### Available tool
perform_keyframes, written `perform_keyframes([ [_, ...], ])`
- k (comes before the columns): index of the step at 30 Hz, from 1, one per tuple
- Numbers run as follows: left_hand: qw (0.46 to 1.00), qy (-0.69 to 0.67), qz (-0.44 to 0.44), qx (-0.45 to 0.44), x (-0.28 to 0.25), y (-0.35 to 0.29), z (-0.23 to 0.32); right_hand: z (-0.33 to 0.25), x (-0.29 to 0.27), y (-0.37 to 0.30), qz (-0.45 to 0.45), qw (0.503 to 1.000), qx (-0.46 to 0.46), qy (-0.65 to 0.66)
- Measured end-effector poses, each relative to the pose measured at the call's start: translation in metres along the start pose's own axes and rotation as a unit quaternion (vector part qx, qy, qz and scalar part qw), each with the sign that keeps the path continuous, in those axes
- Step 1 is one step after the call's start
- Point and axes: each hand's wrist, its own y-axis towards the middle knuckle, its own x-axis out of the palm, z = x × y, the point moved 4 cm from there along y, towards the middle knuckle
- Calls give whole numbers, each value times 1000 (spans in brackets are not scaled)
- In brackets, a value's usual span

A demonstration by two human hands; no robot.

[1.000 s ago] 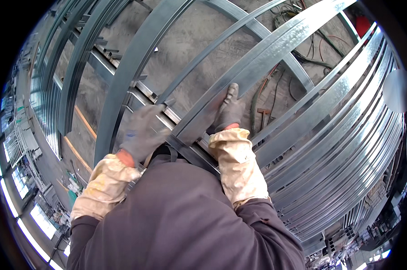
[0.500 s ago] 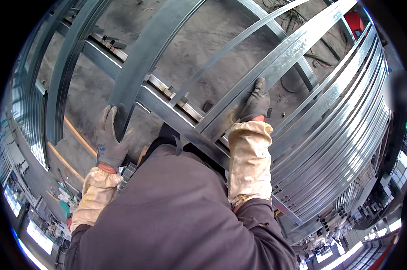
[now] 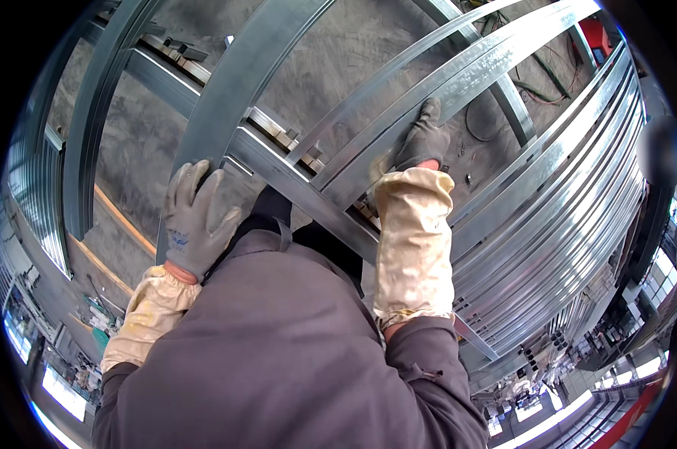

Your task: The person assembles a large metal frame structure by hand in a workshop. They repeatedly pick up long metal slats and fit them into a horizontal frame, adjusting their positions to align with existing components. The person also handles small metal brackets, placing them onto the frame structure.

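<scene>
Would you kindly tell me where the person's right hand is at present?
In the head view, the right hand is above and right of centre, at the right edge of a long metal beam, left of the rows of metal profiles.

Grey gloves (image 3: 192, 224), blue-printed, with orange cuffs; cream sleeve covers (image 3: 413, 243) blotched yellow; dark purplish-grey jacket (image 3: 278, 344). Silvery metal profiles (image 3: 473, 75) show mottled sheen; floor (image 3: 331, 78) patchy grey; wooden strips (image 3: 125, 218) orange-tan.

The grey floor (image 3: 316, 86) was smudged and stained; bright windows (image 3: 63, 393) shone on the left; on the right, paned windows (image 3: 662, 271) showed pale daylight, with a white glowing strip (image 3: 566, 408) and a red beam (image 3: 629, 421).
</scene>
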Motion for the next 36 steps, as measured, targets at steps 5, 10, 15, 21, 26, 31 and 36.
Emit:
perform_keyframes([
  [5,999,-18,30,14,5,18,12,12,11,14,-60,988,-120,72],
  [10,998,-7,38,40,2,32,17,18,8,13,-57,985,-70,146],
  [15,995,-40,45,74,11,37,47,14,16,14,-78,969,-58,227],
  [21,989,-86,-8,117,30,70,67,28,46,25,-18,969,-47,243],
  [26,992,-55,6,112,30,71,67,21,42,10,-85,965,15,246],
  [31,996,3,91,24,-4,39,29,21,34,10,-43,980,-28,191],
  [36,967,23,-6,-253,-16,-93,-62,-23,8,-2,8,936,-350,18],
])
